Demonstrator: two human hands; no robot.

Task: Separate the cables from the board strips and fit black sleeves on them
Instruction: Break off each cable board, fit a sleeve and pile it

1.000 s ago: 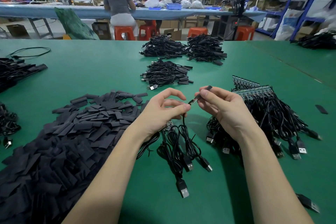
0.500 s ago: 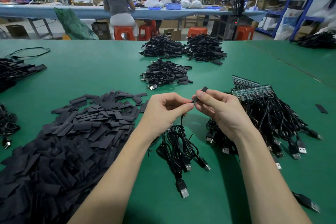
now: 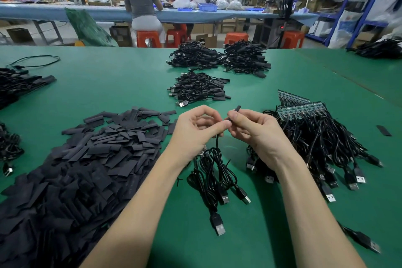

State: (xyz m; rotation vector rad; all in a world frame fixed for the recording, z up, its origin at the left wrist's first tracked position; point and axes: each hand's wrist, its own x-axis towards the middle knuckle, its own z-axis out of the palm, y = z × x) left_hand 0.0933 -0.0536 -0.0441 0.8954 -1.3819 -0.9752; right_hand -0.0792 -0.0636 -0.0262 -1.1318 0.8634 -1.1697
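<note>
My left hand (image 3: 195, 130) pinches the top end of a black USB cable (image 3: 217, 163) that hangs down in loops onto the green table (image 3: 108, 85). My right hand (image 3: 256, 130) pinches a black sleeve (image 3: 235, 112) right at that cable end, fingertips of both hands touching. A few more loose cables lie under my wrists. A wide pile of flat black sleeves (image 3: 87, 159) spreads to the left. On the right lie green board strips (image 3: 302, 106) with many cables (image 3: 326, 148) still attached.
Three heaps of sleeved cables (image 3: 200, 88) sit across the middle and far table. More cable bundles (image 3: 17, 85) lie at the left edge. One stray sleeve (image 3: 384, 130) lies far right. Two people work at a bench (image 3: 65, 12) behind.
My left fingers have curled in from spread to a tight pinch and met my right hand. The sleeve has slid down over the cable end.
</note>
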